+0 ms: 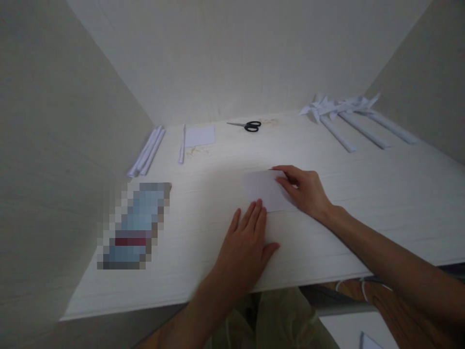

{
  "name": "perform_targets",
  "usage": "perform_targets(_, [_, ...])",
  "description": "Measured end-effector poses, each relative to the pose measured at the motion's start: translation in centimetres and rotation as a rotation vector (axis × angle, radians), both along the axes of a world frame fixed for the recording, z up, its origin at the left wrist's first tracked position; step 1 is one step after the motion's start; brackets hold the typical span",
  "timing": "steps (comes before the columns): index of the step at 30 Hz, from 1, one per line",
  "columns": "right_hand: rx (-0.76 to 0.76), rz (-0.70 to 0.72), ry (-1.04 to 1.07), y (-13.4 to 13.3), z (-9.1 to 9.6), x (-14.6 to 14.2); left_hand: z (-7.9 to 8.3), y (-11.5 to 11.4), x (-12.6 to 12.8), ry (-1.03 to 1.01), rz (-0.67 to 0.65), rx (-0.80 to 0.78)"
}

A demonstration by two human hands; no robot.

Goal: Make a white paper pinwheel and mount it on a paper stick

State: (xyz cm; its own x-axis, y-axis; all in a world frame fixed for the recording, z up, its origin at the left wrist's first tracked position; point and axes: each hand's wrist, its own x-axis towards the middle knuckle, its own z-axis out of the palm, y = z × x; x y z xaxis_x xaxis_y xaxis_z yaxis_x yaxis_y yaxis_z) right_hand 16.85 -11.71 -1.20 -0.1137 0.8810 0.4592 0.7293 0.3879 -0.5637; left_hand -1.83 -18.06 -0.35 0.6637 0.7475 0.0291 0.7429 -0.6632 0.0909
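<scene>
A small white sheet of paper lies on the white table in front of me. My left hand rests flat with fingers stretched out, its fingertips touching the sheet's lower left edge. At the sheet's upper right side, my right hand has the paper between thumb and fingers. That hand and its wrist cover the sheet's right edge.
Black-handled scissors lie at the back. Left of them are another white sheet, a paper tube and a bundle of rolled paper tubes. Paper pinwheels on tubes sit back right. A pixelated object lies left.
</scene>
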Motion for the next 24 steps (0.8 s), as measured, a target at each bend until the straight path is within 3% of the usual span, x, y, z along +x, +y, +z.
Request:
perform_targets(2, [0.001, 0.054, -0.021, -0.4, 0.3, -0.1, -0.1, 0.0, 0.0, -0.017, 0.004, 0.010])
perform_targets(7, [-0.028, 0.348, -0.224, -1.0, 0.1, -0.1, -0.5, 0.2, -0.3, -0.027, 0.047, 0.060])
perform_targets(9, [-0.039, 0.337, -0.257, -0.9, 0.1, 0.1, -0.6, 0.2, -0.4, -0.027, 0.054, 0.067])
perform_targets(16, [0.080, 0.108, -0.188, -0.2, 1.0, 1.3, -0.7, 0.1, -0.3, -0.050, 0.075, 0.088])
perform_targets(20, [0.212, 0.208, -0.288, -0.7, 0.8, 1.2, -0.8, 0.0, -0.3, -0.056, 0.087, 0.100])
perform_targets(24, [0.141, 0.400, -0.436, -1.6, 0.4, 0.4, -0.8, 0.0, -0.4, -0.062, 0.087, 0.093])
